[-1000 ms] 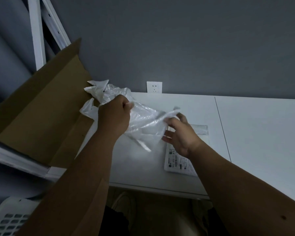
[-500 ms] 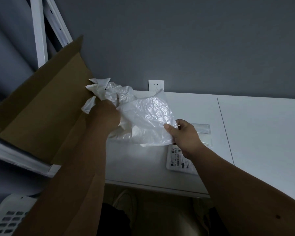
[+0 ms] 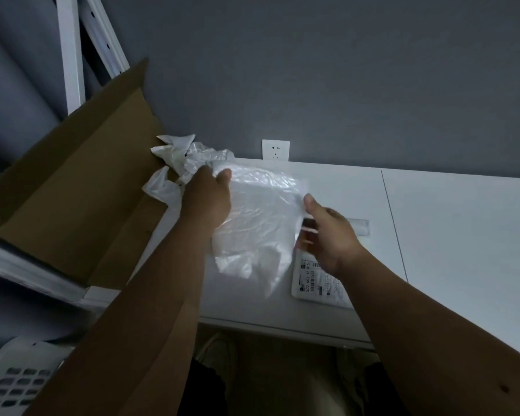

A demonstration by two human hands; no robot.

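Plastic bag [image 3: 258, 217] hung wider than half a second before, stretched above the table [image 3: 448, 235]. The left hand [image 3: 206, 202] gripped its crumpled bunch at 10 o'clock and the right hand [image 3: 327, 235] pinched its 3 o'clock edge, so the spreading seemed well along.

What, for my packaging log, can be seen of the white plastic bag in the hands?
The plastic bag is thin, translucent white film, crinkled and glossy. Its right part is spread into a sheet; its left part is bunched up beside the cardboard box. The left hand grips the bunch, the right hand pinches the right edge. It hangs over the white table.
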